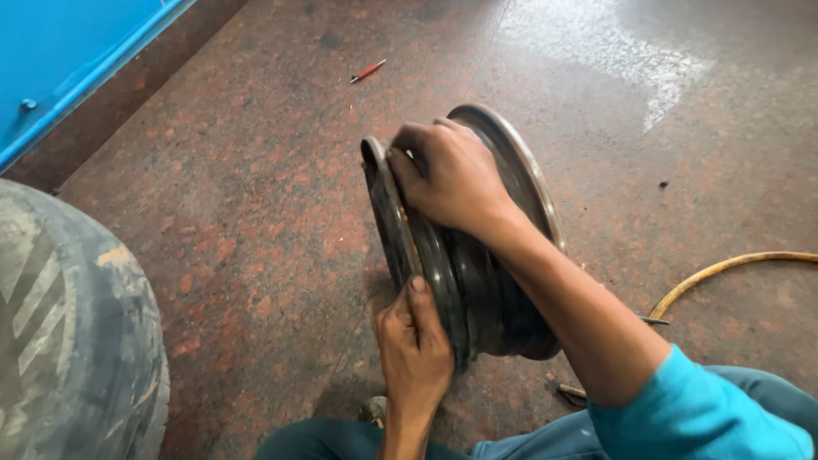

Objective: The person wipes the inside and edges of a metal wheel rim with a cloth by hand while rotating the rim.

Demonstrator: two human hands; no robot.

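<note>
Steel wheel rim (503, 290), upright: your right hand (447, 175) gripped its top edge, your left hand (415, 345) clasped its near flange; tyre (72, 341) far left.

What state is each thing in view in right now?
Wheel rim: bare, standing on edge on the floor.
Left hand: gripping the rim's near edge, low.
Right hand: pressed over the rim's top.
Tyre: off the rim, worn tread.
Hose: lying curved on the floor.
Red pen: lying flat.
</note>
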